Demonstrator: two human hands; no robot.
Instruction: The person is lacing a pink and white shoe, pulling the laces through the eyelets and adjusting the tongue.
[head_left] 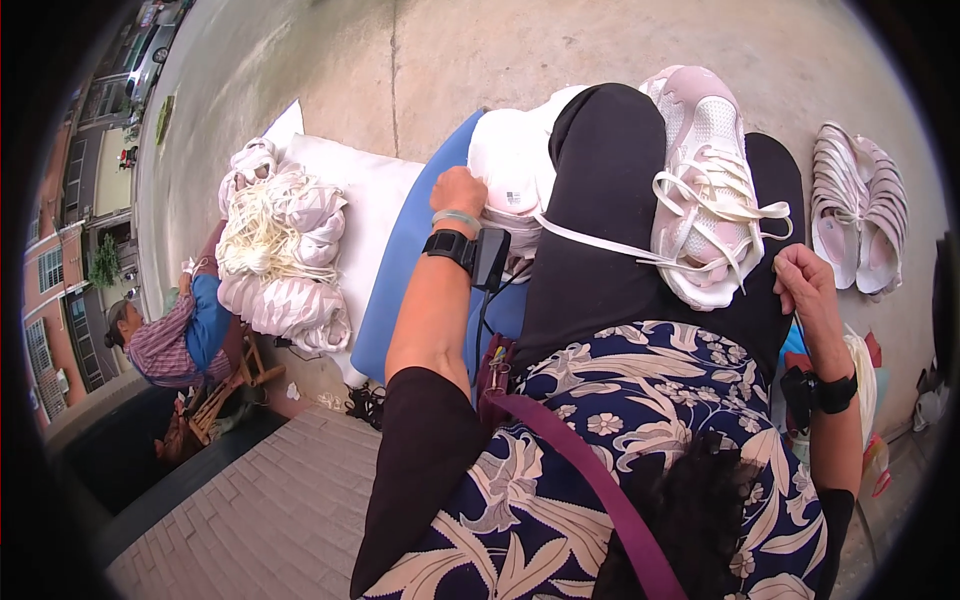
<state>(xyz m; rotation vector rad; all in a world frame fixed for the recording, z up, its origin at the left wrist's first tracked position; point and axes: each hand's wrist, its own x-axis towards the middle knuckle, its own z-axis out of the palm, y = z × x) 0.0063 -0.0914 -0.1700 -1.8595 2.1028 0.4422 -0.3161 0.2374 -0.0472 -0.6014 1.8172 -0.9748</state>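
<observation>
— How is the lacing best done here?

— The white lace (600, 240) is kept taut. The right hand (805, 285), near on the right, is closed in a fist, seemingly on a lace end, though the lace itself cannot be made out in the grip. Farther in, the pale pink sneaker (705, 180) is rested on the black-clad knee (610, 200), and it is best steadied there so that the eyelets stay facing up. The left hand (460, 195) is curled on a white shoe (515, 160) just left of the knee; what it pinches cannot be told.

— And the surroundings?

— A blue sheet (410, 250) is spread under the work. To the left, a heap of laced shoes (280, 250) is piled on a white sack (370, 190). Far right, a pair of pink shoes (860, 210) is laid on the concrete ground (520, 50); brick paving (260, 500) is seen near left, where another person (170, 340) is seated
</observation>
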